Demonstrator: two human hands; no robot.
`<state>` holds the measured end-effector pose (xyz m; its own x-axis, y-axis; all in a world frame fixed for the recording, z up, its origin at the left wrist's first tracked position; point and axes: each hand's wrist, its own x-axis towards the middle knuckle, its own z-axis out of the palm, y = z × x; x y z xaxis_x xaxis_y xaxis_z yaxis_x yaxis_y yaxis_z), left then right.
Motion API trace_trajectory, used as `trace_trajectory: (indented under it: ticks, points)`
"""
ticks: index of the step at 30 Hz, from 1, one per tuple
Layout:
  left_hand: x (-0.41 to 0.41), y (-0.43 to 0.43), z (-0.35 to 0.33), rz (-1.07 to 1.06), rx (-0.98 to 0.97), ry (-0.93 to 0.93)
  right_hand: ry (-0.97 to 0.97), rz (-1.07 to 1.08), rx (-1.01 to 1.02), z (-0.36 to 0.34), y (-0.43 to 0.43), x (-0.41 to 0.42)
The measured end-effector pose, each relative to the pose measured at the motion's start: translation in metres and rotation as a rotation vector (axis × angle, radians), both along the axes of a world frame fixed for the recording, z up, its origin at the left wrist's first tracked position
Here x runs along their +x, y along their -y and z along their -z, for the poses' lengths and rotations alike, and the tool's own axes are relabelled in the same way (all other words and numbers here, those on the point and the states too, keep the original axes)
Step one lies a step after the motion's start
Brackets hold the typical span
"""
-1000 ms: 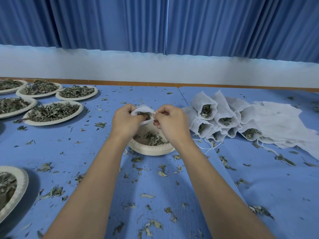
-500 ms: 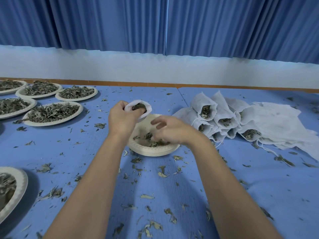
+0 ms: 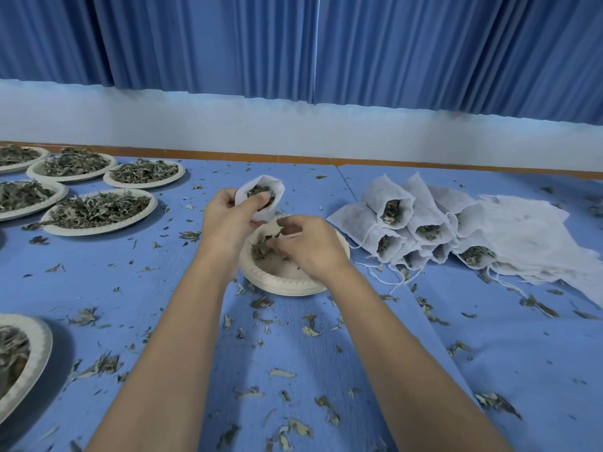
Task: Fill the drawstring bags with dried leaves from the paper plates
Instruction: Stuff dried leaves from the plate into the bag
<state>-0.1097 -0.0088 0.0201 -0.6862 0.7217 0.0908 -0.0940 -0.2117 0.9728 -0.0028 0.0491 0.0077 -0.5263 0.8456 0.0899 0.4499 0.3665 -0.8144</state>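
the small white bag is held up just above the far rim of the near plate, its long axis tilted, its open mouth turned back toward the person, and leaves showing inside. the left hand grips it by the side, thumb at the mouth. the right hand is down in the plate, fingers curled round a clump of dried leaves.

the blue table is strewn with leaf bits; behind it are a white wall and a blue curtain.

on the left, full plates hold heaps of leaves. on the right, filled bags lie stacked with their mouths toward the person, beside a pile of flat empty bags.
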Motion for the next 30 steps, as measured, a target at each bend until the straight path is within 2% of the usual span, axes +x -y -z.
trace_trajectory:
  ticks: [2,7,11,17,24,30]
  points:
    - [-0.002,0.002,-0.004,-0.003,0.033,0.007,-0.041,0.027,0.018,-0.005,-0.004,0.007]
    - [-0.001,0.008,-0.012,-0.041,0.140,0.018,0.357,-0.058,0.174,-0.002,-0.003,0.003]
    - [-0.002,0.010,-0.014,-0.076,0.114,-0.106,0.496,-0.221,0.245,0.007,0.003,-0.011]
    - [0.004,0.008,-0.011,-0.078,0.053,-0.154,0.513,-0.327,0.509,0.012,0.010,-0.018]
    - [0.005,0.008,-0.008,-0.072,0.008,-0.139,0.492,-0.240,0.595,0.009,0.011,-0.014]
    - [0.003,0.009,-0.003,-0.041,0.003,-0.139,0.470,-0.062,0.555,0.014,-0.007,0.001]
